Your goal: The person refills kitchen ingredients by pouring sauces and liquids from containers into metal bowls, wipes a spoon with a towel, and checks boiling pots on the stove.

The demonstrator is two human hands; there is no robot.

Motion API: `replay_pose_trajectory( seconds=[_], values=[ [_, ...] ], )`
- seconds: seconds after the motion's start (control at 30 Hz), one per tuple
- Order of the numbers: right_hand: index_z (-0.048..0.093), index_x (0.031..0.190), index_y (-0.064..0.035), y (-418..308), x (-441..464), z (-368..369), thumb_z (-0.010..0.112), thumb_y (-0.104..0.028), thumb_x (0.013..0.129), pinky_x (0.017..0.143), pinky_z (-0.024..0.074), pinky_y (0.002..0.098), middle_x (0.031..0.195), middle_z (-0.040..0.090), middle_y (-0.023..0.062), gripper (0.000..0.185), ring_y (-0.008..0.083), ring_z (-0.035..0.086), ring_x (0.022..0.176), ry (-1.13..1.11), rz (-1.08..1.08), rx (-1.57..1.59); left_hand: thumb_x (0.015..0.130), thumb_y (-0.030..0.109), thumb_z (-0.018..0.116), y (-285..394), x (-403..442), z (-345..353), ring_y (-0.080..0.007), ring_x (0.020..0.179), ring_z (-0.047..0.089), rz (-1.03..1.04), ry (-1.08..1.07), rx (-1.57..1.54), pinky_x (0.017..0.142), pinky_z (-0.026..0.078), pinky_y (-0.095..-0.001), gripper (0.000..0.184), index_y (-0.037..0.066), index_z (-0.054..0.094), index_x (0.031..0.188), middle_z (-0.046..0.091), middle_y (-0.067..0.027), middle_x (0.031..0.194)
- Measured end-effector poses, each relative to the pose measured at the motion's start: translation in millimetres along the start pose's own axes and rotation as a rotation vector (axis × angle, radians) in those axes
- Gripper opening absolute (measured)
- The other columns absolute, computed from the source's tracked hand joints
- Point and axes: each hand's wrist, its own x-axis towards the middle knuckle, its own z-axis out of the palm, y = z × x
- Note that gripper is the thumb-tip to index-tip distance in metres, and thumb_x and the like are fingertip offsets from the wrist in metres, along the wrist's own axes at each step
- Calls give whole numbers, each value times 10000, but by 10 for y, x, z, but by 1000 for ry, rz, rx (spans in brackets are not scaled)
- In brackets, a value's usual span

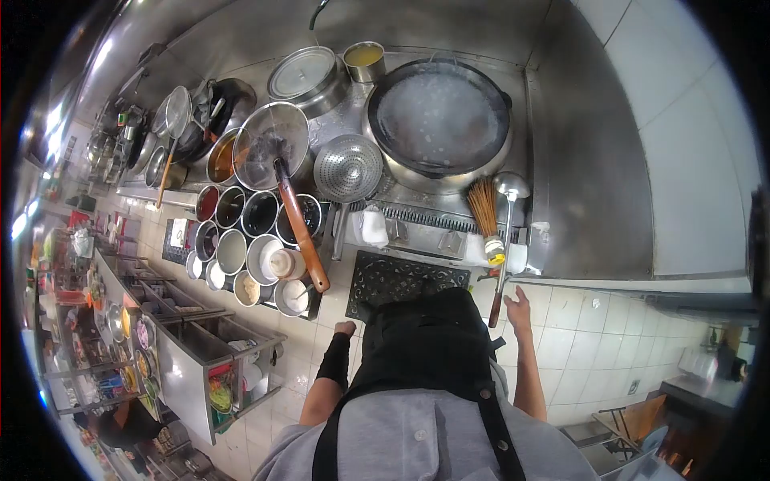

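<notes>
My right hand [518, 308] is beside the wooden handle of a ladle [511, 189], fingers apart and a small gap showing between them and the handle. The ladle rests on the stove's front edge, bowl up at the right. Next to it lies a bamboo wok brush [484, 206] with a yellow-and-white bound end. My left hand [346, 328], below a black sleeve, hangs low over the floor near the seasoning pots; its fingers are too small to make out. A large wok [440, 115] of cloudy, bubbling liquid sits on the burner ahead.
A perforated strainer [348, 167] and a wooden-handled mesh skimmer [300, 220] lie left of the wok. Several seasoning pots [232, 252] stand in rows at left. Behind are a lidded pot [303, 76] and a pot of yellow liquid [365, 58]. A steel wall [589, 144] bounds the right.
</notes>
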Motion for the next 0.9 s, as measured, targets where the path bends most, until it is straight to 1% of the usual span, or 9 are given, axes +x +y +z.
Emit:
replay_pose_trajectory(
  seconds=[0.1,0.2,0.3,0.33,0.43,0.53,0.63,0.7,0.9],
  values=[
    [401,1450,16,27,18,96,672,-169,862,1025,449,403,1357,525,291,673,372,553,1216,46,-215,-132,883,253,528,82,298,23,-311,822,712,-188,143,-226,719,548,-465,248,123,729,819,728,-135,861],
    [413,1403,56,4,43,143,665,-140,829,1133,345,459,1406,446,325,657,458,411,1335,91,-402,-181,867,223,506,356,220,-387,-342,802,709,36,169,118,697,546,-479,260,84,718,807,721,-161,854],
    [427,1389,56,-73,11,144,658,-115,826,1130,353,453,1396,459,322,633,456,425,1329,149,-449,-271,874,261,497,51,446,242,-348,880,703,-370,238,-105,777,542,-483,308,67,733,835,713,-204,894],
    [428,1390,53,-115,-14,133,643,-88,824,1115,368,456,1384,479,304,621,448,446,1312,156,-452,-269,881,320,487,351,184,-131,-353,1054,660,-630,82,-335,928,496,-488,363,74,738,974,694,-229,1062],
    [455,1366,63,-176,-18,81,633,-84,826,1101,375,461,1356,506,295,588,442,475,1282,170,-460,-227,882,384,497,566,-257,-298,-369,1201,582,-918,-23,-352,1038,415,-502,416,110,707,1114,641,-209,1241],
    [506,1354,5,-289,-33,55,627,-53,849,1022,459,423,1323,548,241,523,388,522,1248,264,-580,-273,860,384,484,114,-363,228,-364,1344,419,-845,-294,-401,1096,311,-521,512,127,635,1277,539,-158,1402],
    [535,1332,-6,-650,-185,54,599,-4,858,923,521,396,1246,592,195,478,316,568,1200,210,-442,-57,879,348,488,-98,-505,582,-351,1324,463,-670,-398,-353,1088,309,-556,433,175,663,1236,573,-110,1380],
    [557,1306,-18,-820,-223,109,569,28,859,862,531,372,1202,604,175,450,287,600,1108,242,-525,1,893,322,504,-80,-653,609,-351,1275,525,-517,-430,-267,1071,336,-571,365,199,683,1186,611,-103,1335],
    [578,1278,-20,-1291,-342,295,521,80,879,821,539,343,1174,617,157,416,257,636,1023,146,-716,171,906,302,497,26,-680,630,-372,1212,576,-448,-371,-339,1030,376,-597,324,203,701,1136,648,-149,1261]
  ],
)
